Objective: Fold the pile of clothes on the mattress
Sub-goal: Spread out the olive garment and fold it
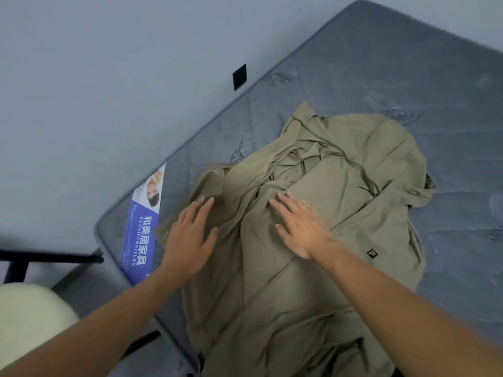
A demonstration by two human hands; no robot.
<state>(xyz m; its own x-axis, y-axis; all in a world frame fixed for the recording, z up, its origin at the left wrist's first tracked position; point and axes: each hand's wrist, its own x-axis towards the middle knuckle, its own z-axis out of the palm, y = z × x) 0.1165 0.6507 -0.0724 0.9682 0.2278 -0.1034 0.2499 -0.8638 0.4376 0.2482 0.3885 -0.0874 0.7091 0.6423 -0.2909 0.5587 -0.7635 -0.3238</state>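
An olive-green garment (340, 164) lies crumpled and spread across the grey mattress (408, 63), with a small black logo patch near its right side. My left hand (187, 238) rests flat on the garment's left edge, fingers straight. My right hand (302, 227) lies flat on the middle of the cloth, fingers spread. Neither hand grips the fabric. The lower part of the garment runs out of view at the bottom.
A blue and white label (141, 235) sits on the mattress's left end. A black square plate (239, 77) is on the grey wall (95, 91) behind. A black metal frame (49, 258) and a pale cushion (30, 319) lie at lower left.
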